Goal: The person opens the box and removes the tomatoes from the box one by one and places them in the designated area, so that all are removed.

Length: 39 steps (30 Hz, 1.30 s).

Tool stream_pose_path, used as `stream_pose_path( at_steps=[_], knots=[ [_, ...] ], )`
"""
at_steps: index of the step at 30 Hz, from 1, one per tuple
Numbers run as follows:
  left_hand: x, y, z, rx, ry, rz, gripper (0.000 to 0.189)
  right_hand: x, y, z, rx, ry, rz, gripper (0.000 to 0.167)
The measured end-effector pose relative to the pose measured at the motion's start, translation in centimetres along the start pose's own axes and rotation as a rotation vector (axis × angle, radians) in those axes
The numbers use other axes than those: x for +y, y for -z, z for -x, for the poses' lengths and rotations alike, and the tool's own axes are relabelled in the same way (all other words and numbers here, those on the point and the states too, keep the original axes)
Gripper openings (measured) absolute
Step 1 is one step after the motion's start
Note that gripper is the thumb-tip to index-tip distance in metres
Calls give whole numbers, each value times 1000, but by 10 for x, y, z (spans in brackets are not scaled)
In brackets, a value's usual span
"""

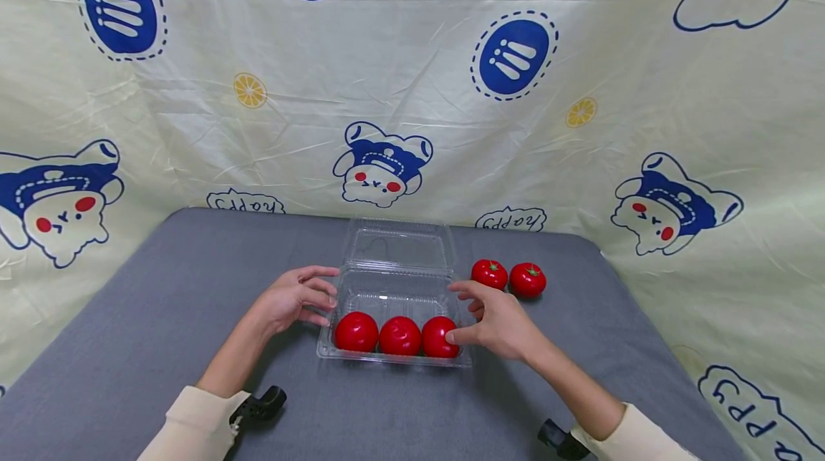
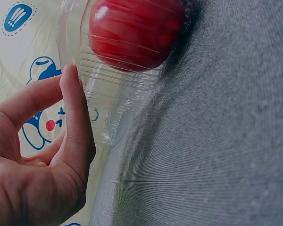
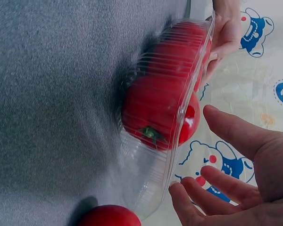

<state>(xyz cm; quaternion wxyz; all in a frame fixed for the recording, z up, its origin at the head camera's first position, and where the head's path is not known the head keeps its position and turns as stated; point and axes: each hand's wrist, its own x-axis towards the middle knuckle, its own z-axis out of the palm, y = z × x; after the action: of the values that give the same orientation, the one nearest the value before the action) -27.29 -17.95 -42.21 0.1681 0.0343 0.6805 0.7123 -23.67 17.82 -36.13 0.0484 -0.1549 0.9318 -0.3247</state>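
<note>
A clear plastic clamshell box (image 1: 393, 358) lies with its lid (image 1: 401, 246) folded back. Along its near side sit three red tomatoes: the left tomato (image 1: 356, 332), the middle tomato (image 1: 400, 336) and the right tomato (image 1: 439, 338). My left hand (image 1: 291, 300) is at the box's left wall, fingertips right at the rim, fingers loosely bent. Over the right rim hovers my right hand (image 1: 501, 321), thumb and fingers spread and nothing between them. The right wrist view shows the thumb close above the nearest tomato (image 3: 155, 110), whose green stem faces the wall.
Two more tomatoes, one (image 1: 488, 273) beside the other (image 1: 528, 280), rest on the grey cloth-covered table (image 1: 361, 411) to the right of the box. Behind the table hangs a pale printed curtain (image 1: 412, 74).
</note>
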Motion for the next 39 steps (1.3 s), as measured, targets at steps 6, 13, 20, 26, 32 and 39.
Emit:
stream_pose_path(
  at_steps=[6,13,20,26,32,39],
  knots=[
    [0,0,0,-3,-1,2,61,-1,-3,0,-19,21,-12,68],
    [0,0,0,-6,-8,1,60,0,-3,-1,-52,29,-4,64],
    [-1,-1,2,1,-6,-9,60,2,-3,-1,-88,44,11,67],
    [0,-1,2,-1,-4,1,60,3,-3,0,-116,65,-2,70],
    [0,-1,2,-9,-2,1,60,4,-5,0,-121,99,25,68],
    [0,-1,1,-6,-3,-2,59,5,-7,-1,-125,116,22,65]
  ],
)
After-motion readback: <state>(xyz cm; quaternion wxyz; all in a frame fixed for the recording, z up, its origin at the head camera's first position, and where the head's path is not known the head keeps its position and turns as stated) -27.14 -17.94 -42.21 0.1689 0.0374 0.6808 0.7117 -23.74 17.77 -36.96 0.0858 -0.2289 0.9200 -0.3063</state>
